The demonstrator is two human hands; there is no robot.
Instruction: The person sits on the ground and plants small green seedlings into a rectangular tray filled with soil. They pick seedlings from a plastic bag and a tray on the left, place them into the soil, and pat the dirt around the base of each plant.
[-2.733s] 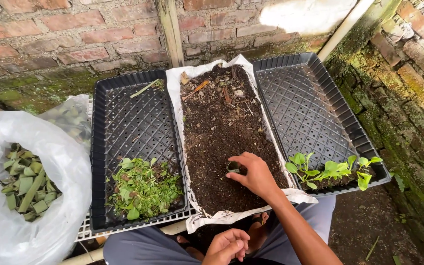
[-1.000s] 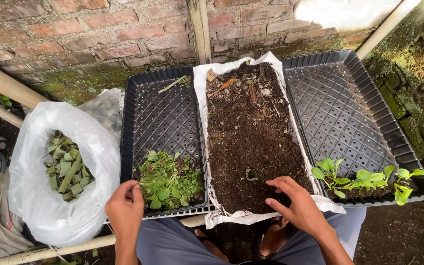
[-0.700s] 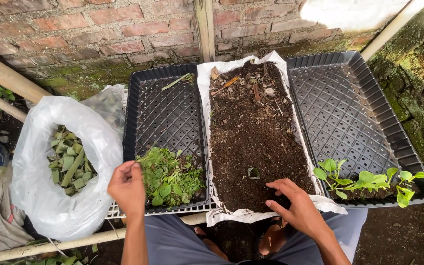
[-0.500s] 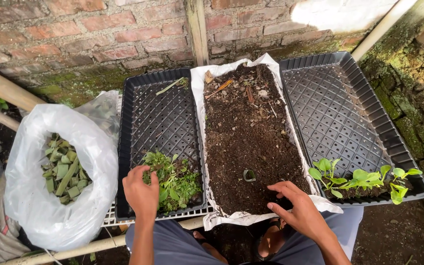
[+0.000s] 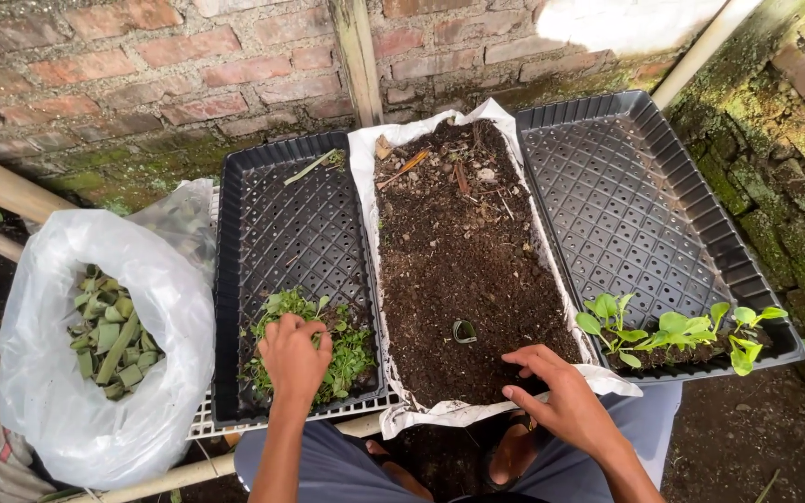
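Observation:
My left hand (image 5: pixel 292 359) rests on a clump of small green seedlings (image 5: pixel 342 340) at the near end of the left black mesh tray (image 5: pixel 272 224), fingers curled into the leaves. My right hand (image 5: pixel 561 396) lies flat, fingers spread, on the near edge of the middle tray of dark soil (image 5: pixel 463 242), which is lined with white plastic. A small green tube (image 5: pixel 465 331) stands sunk in the soil just beyond my right fingers. Whether my left hand grips any seedling, I cannot tell.
The right black mesh tray (image 5: pixel 626 196) holds a row of larger leafy seedlings (image 5: pixel 672 331) at its near end. A white plastic bag (image 5: pixel 95 363) of cut green pieces stands at the left. A brick wall (image 5: pixel 142 56) runs behind; a mossy wall (image 5: pixel 775 130) stands at the right.
My left hand has come up from below the tray edge and settled onto the small seedlings. My right hand has stayed on the near soil edge. The camera view has shifted slightly.

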